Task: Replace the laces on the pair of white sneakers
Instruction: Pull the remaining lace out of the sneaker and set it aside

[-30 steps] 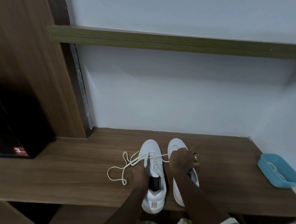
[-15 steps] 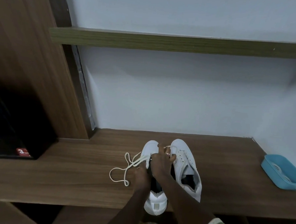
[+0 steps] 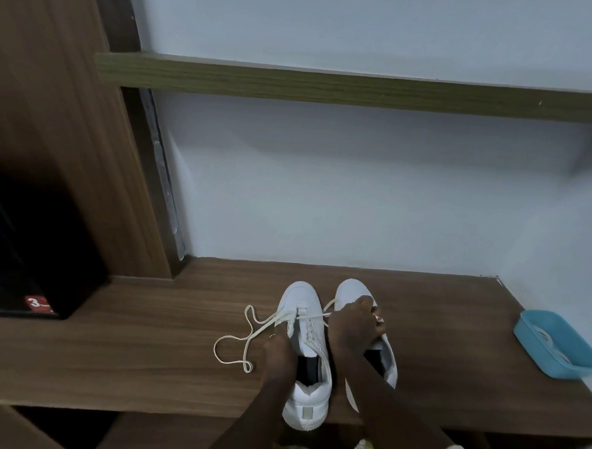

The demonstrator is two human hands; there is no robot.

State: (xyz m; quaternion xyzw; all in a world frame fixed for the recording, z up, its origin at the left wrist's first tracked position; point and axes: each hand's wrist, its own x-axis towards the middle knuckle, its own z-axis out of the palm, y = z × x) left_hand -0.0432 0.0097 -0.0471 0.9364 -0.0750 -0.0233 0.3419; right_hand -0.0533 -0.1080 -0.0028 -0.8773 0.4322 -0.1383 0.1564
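The slack of the lace (image 3: 279, 320) lies in loose loops on the bench (image 3: 143, 353), at 9 o'clock from the left shoe (image 3: 301, 293). A hard pull from the far side could draw those loops into a knot or jam them at the eyelet near the toe. The heel of this shoe sits at the bench's near edge, at 6 o'clock, and seems to hang slightly over it. If the steadying grip slips during a tug, the shoe could slide off. The right shoe (image 3: 351, 289) lies just beside it at 3 o'clock, directly under the pulling hand, so a careless sweep could knock it askew. Well apart at 3 o'clock, the tray (image 3: 564, 370) holds something pale. It may be the other laces, though it is too dim to tell.

The left hand (image 3: 277, 352) rests on the 9 o'clock side of the left shoe. Its fingers curl down over the shoe's edge and grip it, with the tips hidden and the lace passing just beside the knuckles. The right hand (image 3: 352, 327) hovers over the right shoe with its fingers bunched tight. It pinches the strand that crosses over from the left shoe's eyelet. Whether the lace is going in or coming out, I cannot tell.
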